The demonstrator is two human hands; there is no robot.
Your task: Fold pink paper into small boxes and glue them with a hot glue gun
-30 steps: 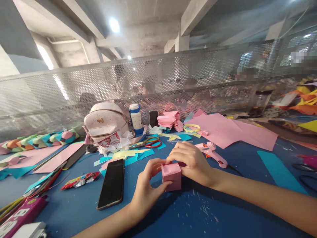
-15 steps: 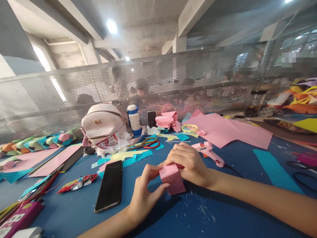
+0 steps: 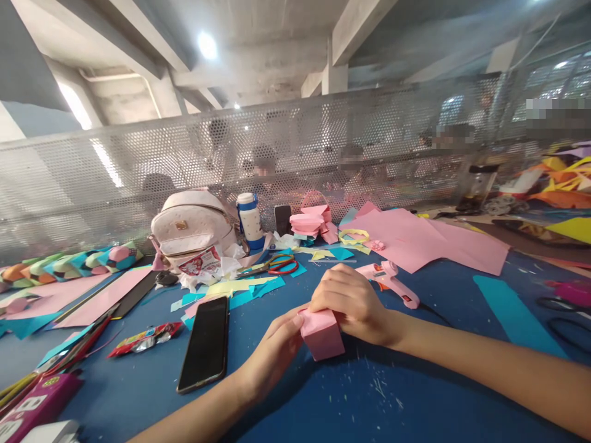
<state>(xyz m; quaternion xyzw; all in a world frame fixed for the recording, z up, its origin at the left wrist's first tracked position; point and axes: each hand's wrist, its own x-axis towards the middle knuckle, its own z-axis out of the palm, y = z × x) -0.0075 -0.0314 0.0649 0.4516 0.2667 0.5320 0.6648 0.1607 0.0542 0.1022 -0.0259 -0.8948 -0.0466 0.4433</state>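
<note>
1. Cube of folded pink paper (image 3: 324, 341) — lower centre of the frame, between both hands.
2. Left hand (image 3: 276, 347): fingers pinching the cube's upper left edge. Right hand (image 3: 348, 304): curled round its far right side, grasping.
3. Hazard, as judged: uneven pressure from the hands might dent the paper walls or skew the corners; a swing of the right wrist might nudge the pink plastic glue gun (image 3: 391, 283), right of centre.
4. Markings: magenta box (image 3: 44, 399), lower left, and red foil wrapper (image 3: 145, 338), left — printed, illegible.
</note>
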